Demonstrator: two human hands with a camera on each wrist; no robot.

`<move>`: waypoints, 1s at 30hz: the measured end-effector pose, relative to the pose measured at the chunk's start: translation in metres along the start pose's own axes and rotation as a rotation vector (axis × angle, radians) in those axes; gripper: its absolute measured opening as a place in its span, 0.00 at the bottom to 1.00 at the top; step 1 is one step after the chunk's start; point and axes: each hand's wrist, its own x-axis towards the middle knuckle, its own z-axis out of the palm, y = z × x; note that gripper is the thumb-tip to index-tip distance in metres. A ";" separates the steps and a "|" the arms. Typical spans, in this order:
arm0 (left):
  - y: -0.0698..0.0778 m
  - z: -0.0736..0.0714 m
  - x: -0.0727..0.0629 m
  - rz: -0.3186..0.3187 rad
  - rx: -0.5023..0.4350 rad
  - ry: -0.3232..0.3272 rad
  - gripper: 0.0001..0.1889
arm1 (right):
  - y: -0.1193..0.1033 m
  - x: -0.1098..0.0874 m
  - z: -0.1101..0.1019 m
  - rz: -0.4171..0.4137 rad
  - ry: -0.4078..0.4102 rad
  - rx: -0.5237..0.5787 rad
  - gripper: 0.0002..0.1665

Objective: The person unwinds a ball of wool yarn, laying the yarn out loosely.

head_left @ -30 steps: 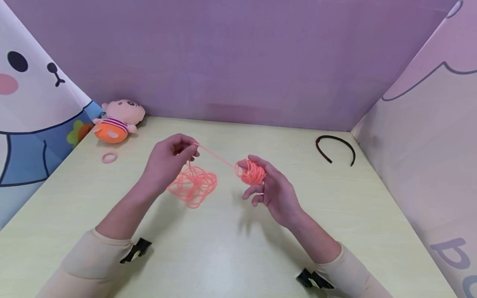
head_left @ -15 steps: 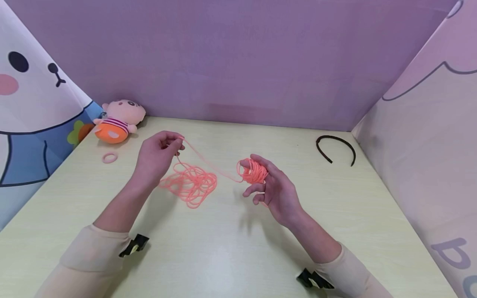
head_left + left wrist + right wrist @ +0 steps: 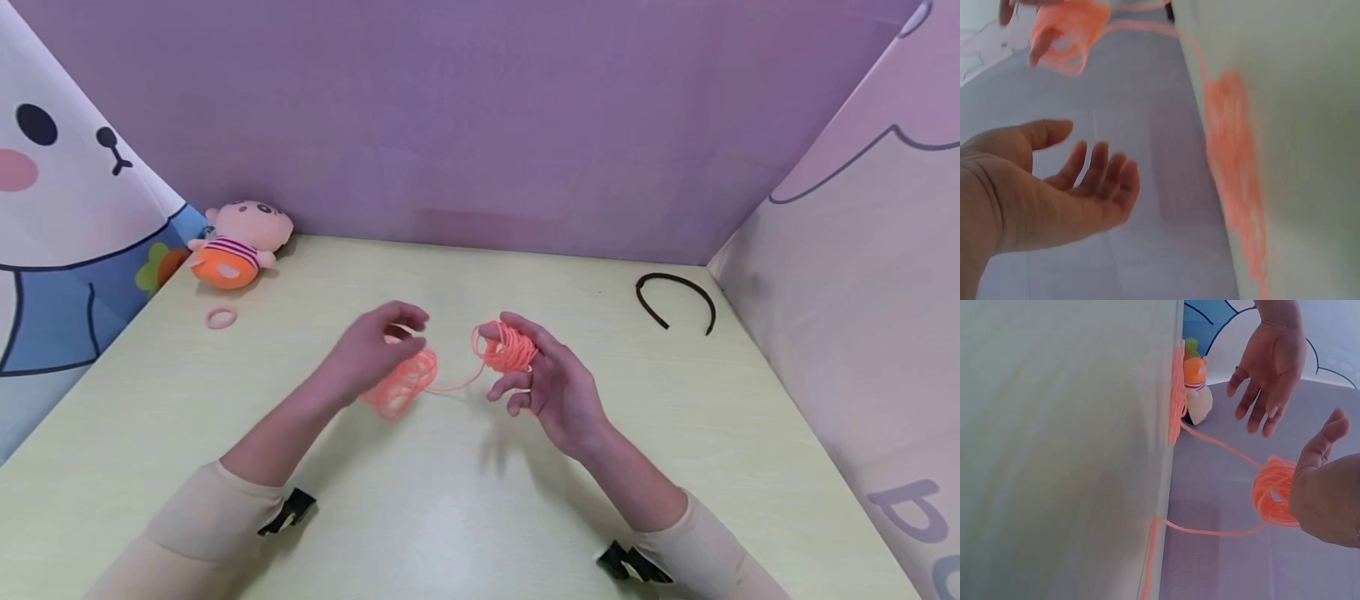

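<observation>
A coil of coral-pink yarn (image 3: 512, 348) is wound around fingers of my right hand (image 3: 561, 392), which holds it above the table with the thumb raised. My left hand (image 3: 378, 346) hovers over a loose pile of the same yarn (image 3: 401, 390), partly covering it in the head view. In the left wrist view the left hand (image 3: 1079, 187) has relaxed, slightly bent fingers with nothing between them. A slack strand (image 3: 1225, 447) runs from the pile to the coil (image 3: 1272, 490) in the right wrist view. Another strand (image 3: 1210, 532) hangs from the coil.
At the back left of the pale table (image 3: 442, 500) lies a plush toy (image 3: 236, 243) in orange shorts, with a pink ring (image 3: 221, 317) in front of it. A dark headband (image 3: 678, 282) lies at the back right. Printed cloth walls (image 3: 480, 125) enclose the table.
My left hand pinched a strand of yarn, drew it left, then let it go and moved right and down over the pile. The strand now sags. The right hand has barely moved.
</observation>
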 end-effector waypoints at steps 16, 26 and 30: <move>-0.003 0.041 -0.011 0.000 -0.047 -0.367 0.23 | 0.000 0.000 0.002 0.011 -0.060 0.048 0.28; 0.001 0.035 -0.008 -0.096 -0.058 -0.255 0.08 | 0.000 0.000 0.002 0.021 -0.061 0.049 0.28; 0.003 0.024 -0.006 -0.104 -0.041 -0.179 0.07 | 0.000 0.000 0.002 0.020 -0.067 0.042 0.29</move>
